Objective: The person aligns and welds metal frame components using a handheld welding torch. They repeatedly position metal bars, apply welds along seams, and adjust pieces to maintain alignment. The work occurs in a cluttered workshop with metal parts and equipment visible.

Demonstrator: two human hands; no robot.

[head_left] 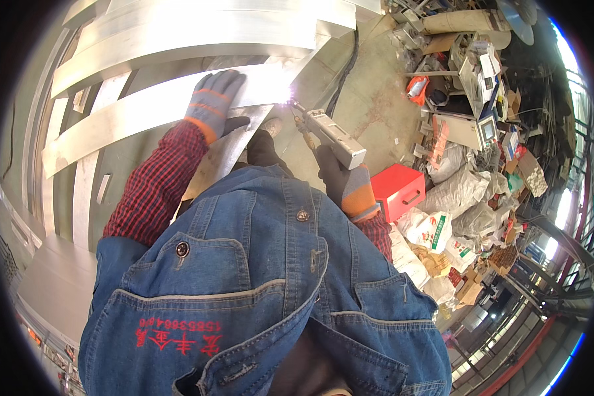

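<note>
Closed around the underside of a boxy grey welding torch point(340, 140), with the right grip point(340, 178) gloved in grey and orange. Aimed nozzle-first at the right-hand end of a flat metal strip point(138, 119), in a violet-white glare; cannot make out the metal beneath. Laid flat on the same strip, with the left grip point(216, 99) short of the glowing end: fingers on top, thumb spread apart past the near edge, clamped on nothing. Covered there, along part of that edge, by glove and wrist.

Set across a slatted metal frame point(84, 198), nearer than the wide bright slats point(185, 49) toward the far edge. Crossed underneath, near the frame's right edge, by a diagonal metal beam point(234, 148). Visible through a gap on the left: a short metal piece point(103, 188).

Close by the right edge, in the space below the nozzle: a shoe point(274, 125) and a dark trouser leg point(263, 148). Trailing over the floor point(379, 72) off the far right corner: a black cable point(345, 72). Crowding the right wrist: a red box point(397, 191) with a handle. Piled farther right: plastic sacks point(462, 168), a cardboard box point(531, 173) and mixed scrap point(468, 72). Filling the foreground: a blue denim jacket point(257, 257).
</note>
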